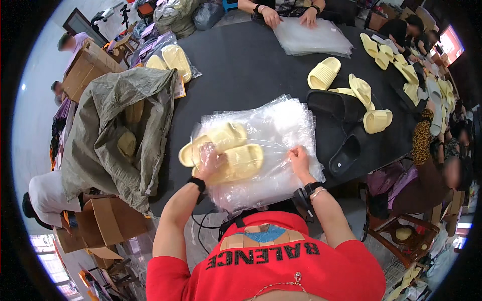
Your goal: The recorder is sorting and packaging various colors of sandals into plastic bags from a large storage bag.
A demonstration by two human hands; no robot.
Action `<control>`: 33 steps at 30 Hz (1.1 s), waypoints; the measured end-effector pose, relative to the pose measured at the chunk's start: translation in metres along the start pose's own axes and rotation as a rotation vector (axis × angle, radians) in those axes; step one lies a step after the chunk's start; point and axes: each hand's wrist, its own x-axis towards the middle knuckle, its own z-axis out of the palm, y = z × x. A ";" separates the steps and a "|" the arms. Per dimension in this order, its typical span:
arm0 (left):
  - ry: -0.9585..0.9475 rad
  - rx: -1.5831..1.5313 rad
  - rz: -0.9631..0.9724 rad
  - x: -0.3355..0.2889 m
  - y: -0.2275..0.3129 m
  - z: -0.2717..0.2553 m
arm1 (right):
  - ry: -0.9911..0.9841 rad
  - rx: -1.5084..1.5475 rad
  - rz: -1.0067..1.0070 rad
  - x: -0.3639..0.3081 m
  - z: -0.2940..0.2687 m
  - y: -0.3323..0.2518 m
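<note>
A pair of pale yellow slippers [244, 161] lies at the left part of a stack of clear plastic bags [281, 180] on the table in front of me. Thin clear film covers much of the pair, toes pointing right. My left hand [212, 159] grips the slippers near their heel ends; its fingertips are partly hidden under film. To the right, my right hand [299, 159] pinches the edge of a clear plastic bag [273, 143], fingers pressed together. Wrinkles run across the film between the two hands.
On the dark table [236, 65], black slippers [346, 155] and loose yellow slippers [324, 73] lie right. A grey woven sack [110, 135] stands left, bagged slippers [176, 62] behind it. Across the table, another person's hands [291, 17] rest on a bag stack [316, 37].
</note>
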 end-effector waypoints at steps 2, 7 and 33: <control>0.096 0.036 -0.282 -0.055 -0.053 0.009 | -0.005 0.061 -0.018 0.000 0.012 0.005; 0.265 0.075 -0.689 -0.126 -0.134 -0.068 | -0.087 0.018 0.062 -0.002 0.000 -0.020; 0.083 0.008 -0.209 0.096 -0.018 0.064 | -0.345 -0.720 -0.671 -0.079 -0.003 -0.009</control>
